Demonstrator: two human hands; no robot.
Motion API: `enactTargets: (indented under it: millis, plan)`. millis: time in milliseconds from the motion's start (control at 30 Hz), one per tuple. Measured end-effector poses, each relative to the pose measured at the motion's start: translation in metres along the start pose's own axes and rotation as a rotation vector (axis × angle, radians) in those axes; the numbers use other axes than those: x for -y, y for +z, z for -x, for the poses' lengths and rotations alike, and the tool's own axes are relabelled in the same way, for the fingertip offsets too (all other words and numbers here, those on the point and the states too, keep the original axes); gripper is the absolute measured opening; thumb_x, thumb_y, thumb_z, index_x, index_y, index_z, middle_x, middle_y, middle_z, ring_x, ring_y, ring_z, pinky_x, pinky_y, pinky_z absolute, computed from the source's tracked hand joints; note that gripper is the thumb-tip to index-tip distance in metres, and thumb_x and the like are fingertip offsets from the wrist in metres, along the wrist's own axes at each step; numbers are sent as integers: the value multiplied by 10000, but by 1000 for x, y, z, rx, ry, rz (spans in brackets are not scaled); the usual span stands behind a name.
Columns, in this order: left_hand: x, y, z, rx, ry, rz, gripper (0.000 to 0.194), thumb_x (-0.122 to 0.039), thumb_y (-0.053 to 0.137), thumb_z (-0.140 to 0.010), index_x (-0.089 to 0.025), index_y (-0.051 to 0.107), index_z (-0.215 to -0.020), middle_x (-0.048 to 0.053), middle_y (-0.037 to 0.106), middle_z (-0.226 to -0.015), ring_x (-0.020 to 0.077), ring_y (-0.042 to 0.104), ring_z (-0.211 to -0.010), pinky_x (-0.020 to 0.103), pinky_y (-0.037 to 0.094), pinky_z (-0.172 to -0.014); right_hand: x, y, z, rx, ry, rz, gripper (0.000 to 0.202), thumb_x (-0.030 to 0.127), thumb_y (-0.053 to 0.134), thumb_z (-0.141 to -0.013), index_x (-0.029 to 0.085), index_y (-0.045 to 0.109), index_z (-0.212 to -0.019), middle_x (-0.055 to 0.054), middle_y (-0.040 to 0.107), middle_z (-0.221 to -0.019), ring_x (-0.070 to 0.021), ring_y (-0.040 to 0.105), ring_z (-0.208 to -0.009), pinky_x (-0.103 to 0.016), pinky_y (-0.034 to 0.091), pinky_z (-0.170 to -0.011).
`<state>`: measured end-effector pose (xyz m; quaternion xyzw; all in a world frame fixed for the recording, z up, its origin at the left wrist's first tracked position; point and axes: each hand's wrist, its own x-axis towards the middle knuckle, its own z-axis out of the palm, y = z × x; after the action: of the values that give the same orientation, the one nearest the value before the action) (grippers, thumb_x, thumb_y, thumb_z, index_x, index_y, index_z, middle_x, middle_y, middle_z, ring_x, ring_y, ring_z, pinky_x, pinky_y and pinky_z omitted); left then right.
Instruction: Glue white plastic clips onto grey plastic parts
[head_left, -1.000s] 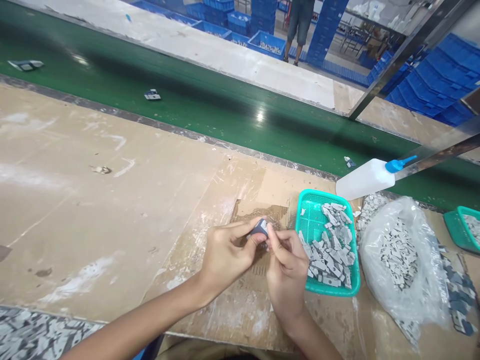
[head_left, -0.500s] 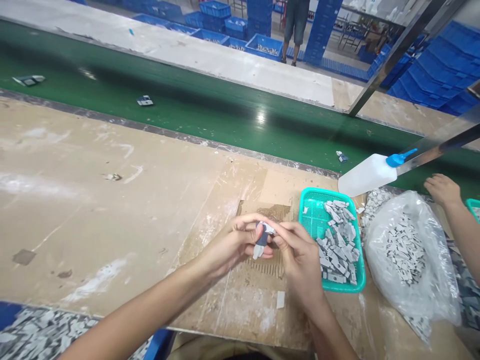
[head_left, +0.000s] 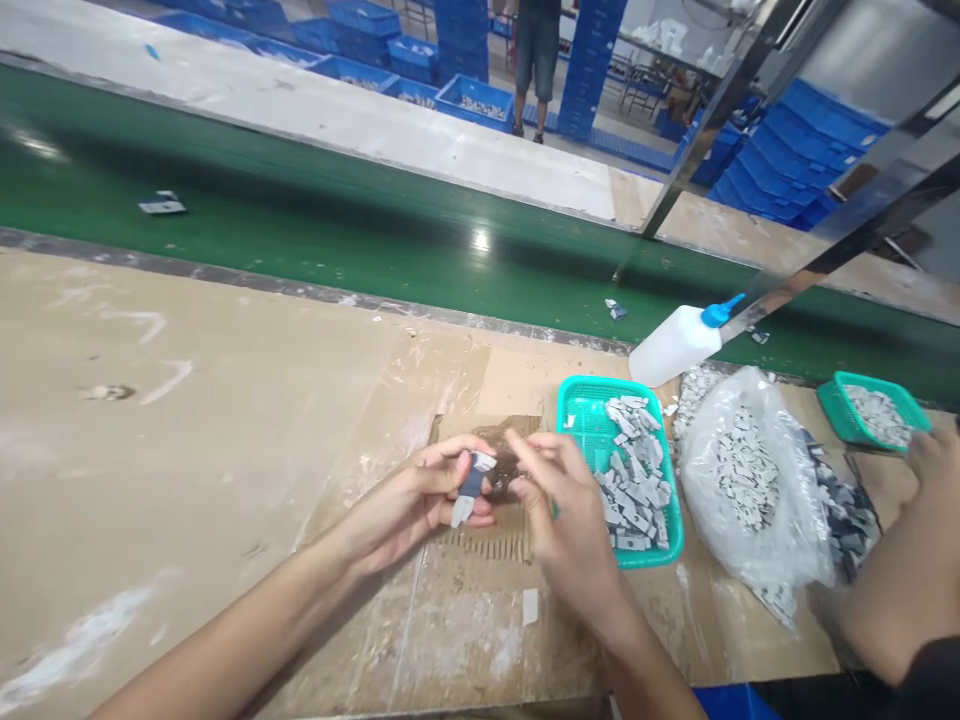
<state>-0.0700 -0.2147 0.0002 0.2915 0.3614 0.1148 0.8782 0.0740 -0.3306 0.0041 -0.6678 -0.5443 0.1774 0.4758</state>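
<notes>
My left hand [head_left: 424,490] pinches a small dark-blue and white piece [head_left: 472,484], its pale ends showing above and below the fingers. I cannot make out what kind of part it is. To its right, my right hand [head_left: 566,500] is apart from the piece, with index finger and thumb spread and nothing visible between them. Both hands are over a worn cardboard patch [head_left: 487,545] on the table. Just beyond my right hand stands a green plastic basket [head_left: 673,530] of flat grey-white pieces. A small white scrap [head_left: 530,606] lies near my right wrist.
A white bottle with a blue nozzle [head_left: 675,345] leans behind the basket. Right of it sits a clear plastic bag [head_left: 802,520] of small pieces, then another green basket [head_left: 832,415] and a co-worker's blurred arm [head_left: 892,570]. A green conveyor belt [head_left: 375,235] carries several pieces.
My right hand has come off the piece and its fingers have spread, while my left hand keeps hold. The view has swung right, and the co-worker's hand has moved from the belt toward the far-right basket.
</notes>
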Motion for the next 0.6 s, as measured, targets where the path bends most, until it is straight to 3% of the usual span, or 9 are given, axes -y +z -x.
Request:
enactTargets:
  millis: [133, 200, 300, 433, 533, 600]
  plan:
    - [0, -15, 0, -38, -25, 50, 219, -159, 782, -697, -148, 683, -892, 38, 642, -681, 158, 640, -549, 299, 625, -624, -26, -54, -16, -153, 125, 392, 339, 187, 489, -952, 223, 669, -1238, -60, 660, -980, -185, 633, -869, -307, 512, -784]
    - [0, -26, -2, -55, -23, 52, 159, -133, 756, -688, -141, 674, -825, 39, 624, -647, 153, 614, -512, 288, 611, -566, -42, -74, -29, -88, 250, 664, 303, 150, 519, -923, 178, 708, -1158, -74, 672, -944, -200, 634, -842, -317, 486, -786]
    - [-12, -42, -12, -118, 75, -36, 96, -125, 702, -724, -143, 664, -810, 46, 629, -664, 157, 615, -532, 298, 609, -577, -58, -83, -51, 87, 341, 937, 245, 158, 560, -920, 177, 719, -1106, -92, 675, -1006, -214, 635, -906, -296, 450, -769]
    - [-57, -55, -38, -268, 392, -295, 150, -227, 642, -851, -140, 659, -973, 38, 683, -802, 170, 671, -718, 314, 596, -741, -68, -72, -70, 190, 350, 1106, 154, 215, 643, -900, 159, 714, -1024, -116, 669, -1020, -244, 628, -962, -295, 412, -728]
    - [-106, -63, -65, -462, 689, -773, 413, -387, 598, -913, -122, 601, -1230, -12, 670, -761, 146, 633, -755, 309, 541, -848, -72, -67, -73, 176, 366, 1119, 112, 191, 658, -883, 139, 710, -969, -117, 682, -978, -243, 641, -905, -292, 384, -673]
    - [-138, -70, -86, -632, 802, -1056, 543, -482, 545, -930, -114, 528, -1329, -30, 673, -793, 156, 622, -838, 345, 487, -950, -74, -68, -73, 161, 375, 1115, 113, 208, 654, -890, 147, 707, -969, -105, 691, -956, -225, 648, -844, -286, 364, -641]
